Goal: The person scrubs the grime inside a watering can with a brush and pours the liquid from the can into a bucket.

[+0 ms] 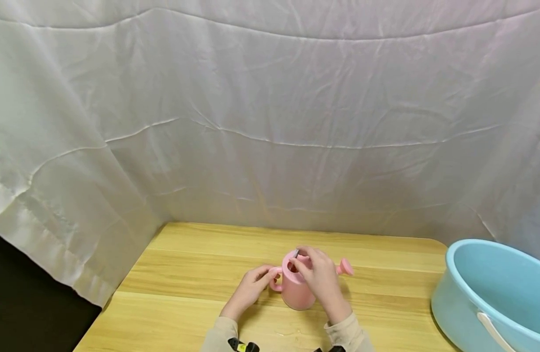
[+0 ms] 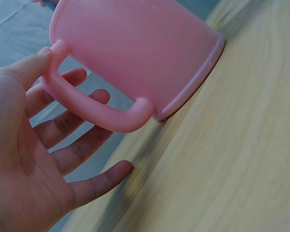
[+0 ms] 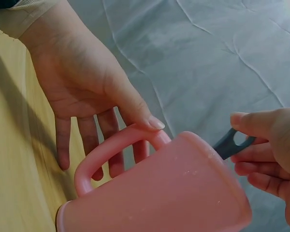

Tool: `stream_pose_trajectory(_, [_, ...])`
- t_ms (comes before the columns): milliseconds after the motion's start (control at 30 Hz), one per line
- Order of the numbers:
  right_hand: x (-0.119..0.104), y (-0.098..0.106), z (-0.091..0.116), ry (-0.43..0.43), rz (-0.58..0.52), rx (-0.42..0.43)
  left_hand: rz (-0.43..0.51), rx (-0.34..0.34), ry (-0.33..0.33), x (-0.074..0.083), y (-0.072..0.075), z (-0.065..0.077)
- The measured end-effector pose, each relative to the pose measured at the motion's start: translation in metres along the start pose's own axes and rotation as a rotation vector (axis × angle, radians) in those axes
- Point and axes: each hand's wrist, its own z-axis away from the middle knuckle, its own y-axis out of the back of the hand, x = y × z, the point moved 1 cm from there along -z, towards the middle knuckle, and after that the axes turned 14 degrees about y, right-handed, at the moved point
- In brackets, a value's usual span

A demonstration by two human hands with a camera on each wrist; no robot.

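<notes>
A pink watering can (image 1: 298, 294) stands upright on the wooden table, its handle on the left and its spout with a round rose (image 1: 346, 267) on the right. My left hand (image 1: 249, 288) pinches the upper part of the can's handle (image 2: 94, 108) between thumb and index finger, while the other fingers spread loosely behind it. Over the can's top opening, my right hand (image 1: 324, 279) pinches a dark grey tool handle (image 3: 224, 147) with a hole near its end. The rest of that tool is hidden inside the can, so its kind does not show.
A large light-blue bucket (image 1: 446, 298) with a white handle (image 1: 494, 330) stands at the right edge. A few wet drops lie on the table (image 1: 186, 274) near the front. Grey-white cloth (image 1: 270, 98) hangs behind and at the left.
</notes>
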Motion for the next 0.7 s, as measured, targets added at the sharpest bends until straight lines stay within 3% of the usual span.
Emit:
stream_pose_trajectory(300, [-0.006,0.010,-0.008,0.097,-0.017,0.167,-0.004,0.014,-0.003,-0.002,-0.001,0.000])
stream_pose_trajectory(533, [-0.007,0.012,-0.009,0.121,-0.008,0.178,-0.016,0.015,0.005,-0.003,-0.001,0.000])
stream_pose_trajectory(700, [-0.004,0.009,-0.006,0.052,0.023,0.124,0.007,0.002,0.021,-0.002,-0.001,0.000])
